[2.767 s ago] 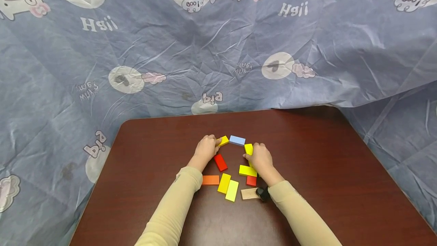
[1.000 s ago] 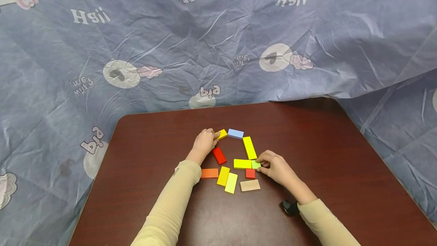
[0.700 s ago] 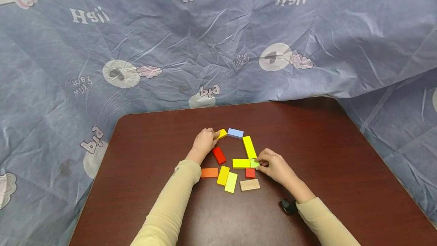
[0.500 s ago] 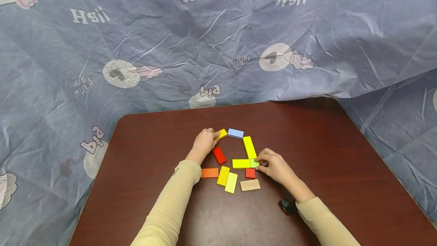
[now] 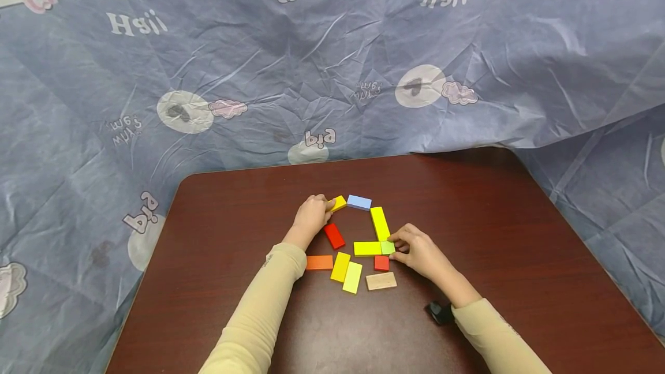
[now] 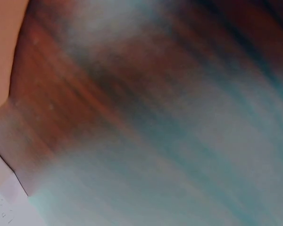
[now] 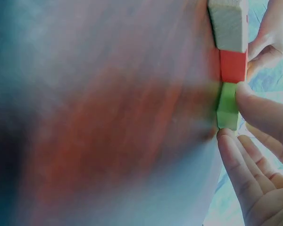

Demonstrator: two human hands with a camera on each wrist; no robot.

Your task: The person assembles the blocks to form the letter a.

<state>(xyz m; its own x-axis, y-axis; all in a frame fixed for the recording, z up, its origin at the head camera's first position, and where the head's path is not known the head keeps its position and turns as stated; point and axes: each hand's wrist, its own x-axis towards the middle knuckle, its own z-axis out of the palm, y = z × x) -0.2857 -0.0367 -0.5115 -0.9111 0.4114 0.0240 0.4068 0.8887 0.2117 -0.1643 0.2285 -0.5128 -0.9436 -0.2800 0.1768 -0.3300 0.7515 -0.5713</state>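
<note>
My left hand (image 5: 312, 216) rests at the far left of a ring of flat toy blocks and grips a yellow block (image 5: 339, 204), partly covered by its fingers. My right hand (image 5: 419, 251) pinches a small-looking green block (image 5: 387, 247) between thumb and fingers. The green block abuts the end of a lying yellow block (image 5: 366, 249) and sits near the lower end of a slanted yellow block (image 5: 380, 224). A red block (image 5: 381, 263) lies just below them. In the right wrist view the thumb and fingertips touch the green block (image 7: 228, 106) beside the red one (image 7: 233, 66).
A blue block (image 5: 359, 202) tops the ring. Another red block (image 5: 335, 236), an orange block (image 5: 319, 262), two yellow blocks (image 5: 340, 267) and a plain wooden block (image 5: 381, 281) lie nearer on the brown table (image 5: 249, 235). A patterned cloth (image 5: 286, 74) hangs behind.
Since the oldest frame my right hand has moved from the slanted yellow block down to the green block. The lying yellow block has shifted left. My left hand stays put; the last half second shows hardly any motion.
</note>
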